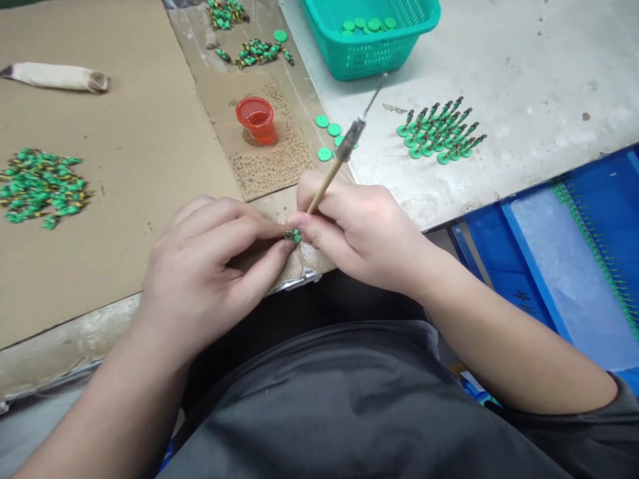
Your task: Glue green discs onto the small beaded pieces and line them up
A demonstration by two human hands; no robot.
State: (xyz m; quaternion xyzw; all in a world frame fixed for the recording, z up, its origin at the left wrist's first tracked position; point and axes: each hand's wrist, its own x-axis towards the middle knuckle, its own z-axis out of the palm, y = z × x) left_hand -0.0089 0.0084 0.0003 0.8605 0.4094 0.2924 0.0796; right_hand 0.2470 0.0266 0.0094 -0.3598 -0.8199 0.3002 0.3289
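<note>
Near the table's front edge, my left hand (214, 256) pinches a tiny green and dark figure piece (293, 235) between thumb and forefinger. My right hand (359, 229) meets it there, its thumb and forefinger at the piece's right side. A thin wooden-handled tool with a needle-like metal tip (344, 143) is held in my right hand, slanting up and right with the tip away from the piece. Just beyond my hands stands a small red cup (257, 120) with liquid in it. Several green round discs (324, 154) lie to its right.
Heaps of small green and gold pieces lie at left (42, 186) and at the back (257, 53). A teal basket (369, 56) holds more discs. Dark pieces stand on green bases (439, 133) at right. A pale tapered object (57, 76) lies far left; blue trays (529, 266) sit below.
</note>
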